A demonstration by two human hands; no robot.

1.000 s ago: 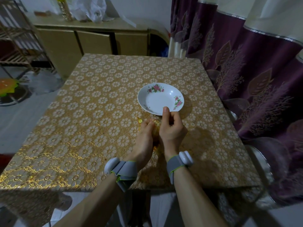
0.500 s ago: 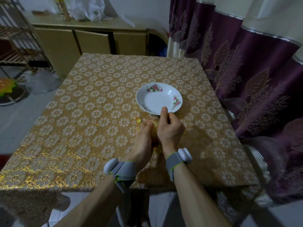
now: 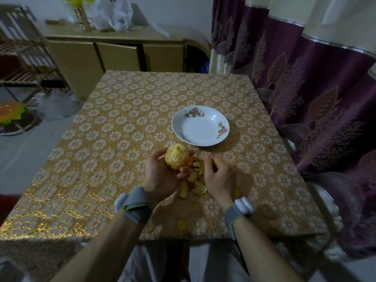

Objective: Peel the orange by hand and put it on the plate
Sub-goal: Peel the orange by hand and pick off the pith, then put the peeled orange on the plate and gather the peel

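Note:
My left hand (image 3: 160,176) holds the orange (image 3: 176,159), which shows pale pith all over and a small gap of orange flesh at its top. It is raised a little above the table, in front of the plate. My right hand (image 3: 218,177) hovers just to the right of it with curled fingers and nothing in them. Between and under the hands lies a pile of orange peel pieces (image 3: 193,183). The white plate with pink flowers (image 3: 219,119) stands on the table beyond the hands and holds nothing.
The table (image 3: 114,143) has a gold flowered cloth. Small peel scraps (image 3: 181,224) lie near its front edge. A purple curtain (image 3: 305,78) hangs close on the right. A cabinet (image 3: 114,55) stands behind the table, a wooden rack (image 3: 22,58) at the left.
The hands were pressed together around the orange; now they have parted. The left hand has turned palm up with the peeled orange showing, and the right hand has come off it.

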